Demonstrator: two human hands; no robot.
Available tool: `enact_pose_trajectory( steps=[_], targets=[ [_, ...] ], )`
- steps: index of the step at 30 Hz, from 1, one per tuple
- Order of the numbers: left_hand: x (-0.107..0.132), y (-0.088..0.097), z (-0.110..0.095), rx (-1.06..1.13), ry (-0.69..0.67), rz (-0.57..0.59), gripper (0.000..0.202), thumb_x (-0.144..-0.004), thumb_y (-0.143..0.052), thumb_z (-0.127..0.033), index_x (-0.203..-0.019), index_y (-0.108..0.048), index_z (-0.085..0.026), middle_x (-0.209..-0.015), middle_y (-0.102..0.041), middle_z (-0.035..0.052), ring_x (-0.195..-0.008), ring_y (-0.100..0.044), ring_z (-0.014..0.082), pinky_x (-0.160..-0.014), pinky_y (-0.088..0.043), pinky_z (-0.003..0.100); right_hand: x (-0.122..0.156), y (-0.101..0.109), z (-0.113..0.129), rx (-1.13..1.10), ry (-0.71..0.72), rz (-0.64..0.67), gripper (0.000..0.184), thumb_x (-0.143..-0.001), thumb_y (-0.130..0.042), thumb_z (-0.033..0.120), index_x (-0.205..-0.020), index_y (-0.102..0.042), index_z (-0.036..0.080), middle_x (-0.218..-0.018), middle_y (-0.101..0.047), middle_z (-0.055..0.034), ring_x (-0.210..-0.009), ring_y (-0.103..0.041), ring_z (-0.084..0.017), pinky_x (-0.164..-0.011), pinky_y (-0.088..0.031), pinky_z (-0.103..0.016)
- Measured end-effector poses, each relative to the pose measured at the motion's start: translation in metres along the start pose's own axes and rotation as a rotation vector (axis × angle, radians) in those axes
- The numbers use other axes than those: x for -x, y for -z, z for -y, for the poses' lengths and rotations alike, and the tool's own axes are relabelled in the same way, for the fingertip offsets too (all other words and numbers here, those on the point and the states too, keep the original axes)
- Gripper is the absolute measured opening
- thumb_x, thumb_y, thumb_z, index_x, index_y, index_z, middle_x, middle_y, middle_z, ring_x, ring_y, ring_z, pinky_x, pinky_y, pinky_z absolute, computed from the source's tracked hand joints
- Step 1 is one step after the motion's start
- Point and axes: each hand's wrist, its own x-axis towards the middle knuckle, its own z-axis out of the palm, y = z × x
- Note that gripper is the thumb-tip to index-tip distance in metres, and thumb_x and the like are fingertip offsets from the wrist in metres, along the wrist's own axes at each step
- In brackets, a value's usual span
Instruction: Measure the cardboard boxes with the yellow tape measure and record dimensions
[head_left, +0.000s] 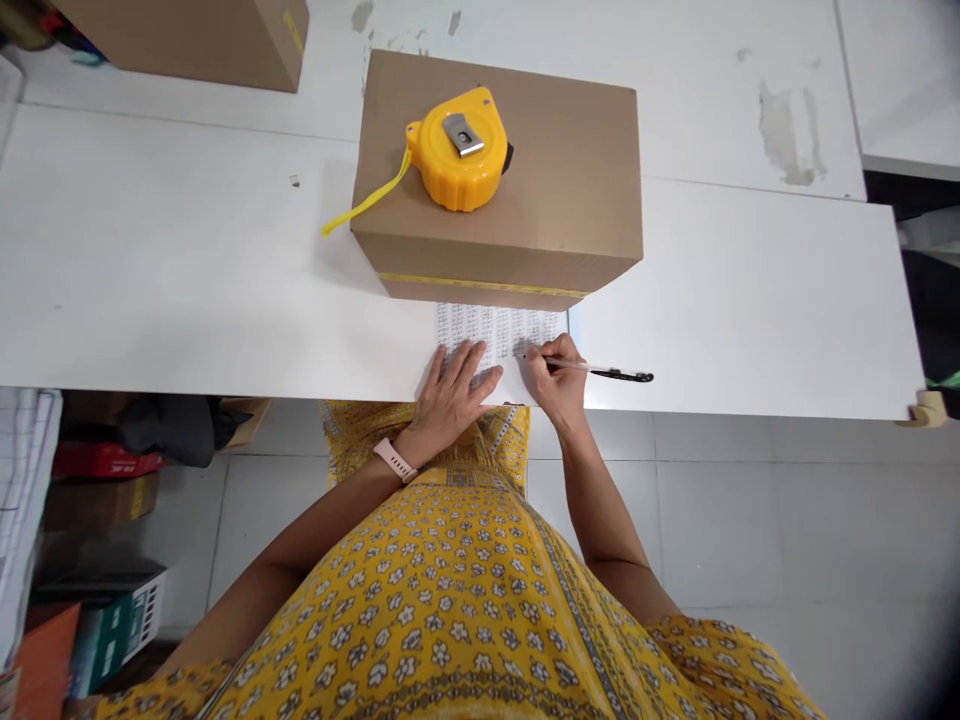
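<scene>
My right hand [559,380] is closed around a pen [619,374], its tip down at a sheet of paper [506,325] covered in columns of small writing. The sheet lies at the table's near edge, and its far part disappears behind a brown cardboard box [577,180]. Flat on the paper's left side rests my left hand [454,390], fingers spread and holding nothing. On top of the box sits a yellow tape measure [461,165] with a metal clip facing up and a yellow strap hanging toward the left.
A white table [187,250] spans the view, with peeled patches at the back. Another cardboard box [202,40] stands at the back left. Below the table's left end are several boxes, one a green box [112,630]. A beige corner guard [928,409] covers the right corner.
</scene>
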Motion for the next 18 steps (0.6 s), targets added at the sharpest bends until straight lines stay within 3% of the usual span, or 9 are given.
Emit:
enact_pose_trajectory(
  steps=[12,18],
  targets=[
    [0.000,0.001,0.000,0.026,0.012,0.029,0.060,-0.097,-0.068,-0.047,-0.150,-0.052,-0.022,-0.166,-0.041,0.0213,-0.155,-0.037,0.0379,-0.126,-0.027,0.065,-0.005,0.004,0.002,-0.087,-0.005,-0.009,0.032,-0.082,-0.070,0.038,-0.068,-0.045,0.025,-0.060,-0.045,0.0068,-0.058,-0.042,-0.012,-0.056,-0.036,-0.027],
    [0.000,0.000,0.000,0.004,0.011,0.011,0.057,-0.098,-0.067,-0.046,-0.149,-0.053,-0.022,-0.166,-0.041,0.0210,-0.155,-0.037,0.0373,-0.126,-0.027,0.064,-0.009,0.015,0.001,-0.277,-0.024,0.135,0.036,-0.080,-0.080,0.051,-0.088,-0.056,0.025,-0.077,-0.064,0.0031,-0.067,-0.058,-0.013,-0.066,-0.047,-0.030]
  ],
)
